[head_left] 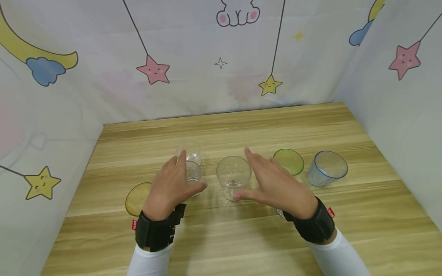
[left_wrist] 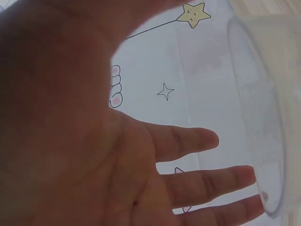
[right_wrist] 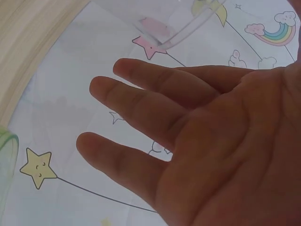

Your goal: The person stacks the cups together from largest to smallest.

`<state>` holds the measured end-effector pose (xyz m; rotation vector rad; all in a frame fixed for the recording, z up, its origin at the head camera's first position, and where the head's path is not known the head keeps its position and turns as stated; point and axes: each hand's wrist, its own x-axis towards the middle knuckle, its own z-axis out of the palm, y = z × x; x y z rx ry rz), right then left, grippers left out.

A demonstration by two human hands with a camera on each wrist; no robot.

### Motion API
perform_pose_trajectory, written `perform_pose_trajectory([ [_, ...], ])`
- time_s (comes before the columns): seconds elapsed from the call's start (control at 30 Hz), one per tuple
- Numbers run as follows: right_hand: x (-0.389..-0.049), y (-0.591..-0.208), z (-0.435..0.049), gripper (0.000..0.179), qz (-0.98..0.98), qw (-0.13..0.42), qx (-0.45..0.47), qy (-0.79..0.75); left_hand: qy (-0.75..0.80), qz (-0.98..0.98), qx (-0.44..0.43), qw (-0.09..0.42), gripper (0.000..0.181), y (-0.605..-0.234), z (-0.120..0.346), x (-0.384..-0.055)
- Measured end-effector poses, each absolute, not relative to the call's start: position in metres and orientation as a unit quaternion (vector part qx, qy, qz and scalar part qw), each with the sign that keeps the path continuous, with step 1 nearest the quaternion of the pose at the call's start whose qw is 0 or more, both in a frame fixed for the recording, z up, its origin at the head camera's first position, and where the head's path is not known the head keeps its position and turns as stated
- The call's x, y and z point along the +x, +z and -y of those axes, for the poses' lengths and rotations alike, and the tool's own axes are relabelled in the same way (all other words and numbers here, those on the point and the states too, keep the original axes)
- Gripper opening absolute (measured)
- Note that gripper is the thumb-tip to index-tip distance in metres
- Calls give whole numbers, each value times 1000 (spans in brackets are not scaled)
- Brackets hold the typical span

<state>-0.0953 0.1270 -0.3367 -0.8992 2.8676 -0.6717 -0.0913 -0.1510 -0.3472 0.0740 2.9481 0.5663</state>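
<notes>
A clear glass [head_left: 234, 172] stands upright on the table between the two hands. To its left my left hand [head_left: 171, 188] is held with fingers extended and thumb spread, gripping nothing. Just beyond that hand are a small clear glass [head_left: 194, 171] and another clear glass [head_left: 189, 147] behind it, both partly covered. In the left wrist view, fingertips appear right at the rim of a clear glass [left_wrist: 282, 117]. My right hand [head_left: 272, 184] is on the middle glass's other side, fingers stretched and thumb overlapping its base in the head view. Its palm holds nothing in the right wrist view.
An amber glass [head_left: 134, 200] stands left of the left wrist. Beyond the right hand are a green glass [head_left: 291, 159] and a blue-tinted glass [head_left: 326, 168]. Another clear glass [head_left: 280, 212] is mostly hidden beneath the right hand. Printed fabric walls [head_left: 197, 92] enclose the wooden table [head_left: 228, 126].
</notes>
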Motion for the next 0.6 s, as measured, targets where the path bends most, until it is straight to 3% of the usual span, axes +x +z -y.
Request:
perform_pose_trajectory([
  [0.6, -98, -340, -121, 100, -928, 13, -302, -217, 183, -982, 39, 28, 83, -350, 151, -89],
])
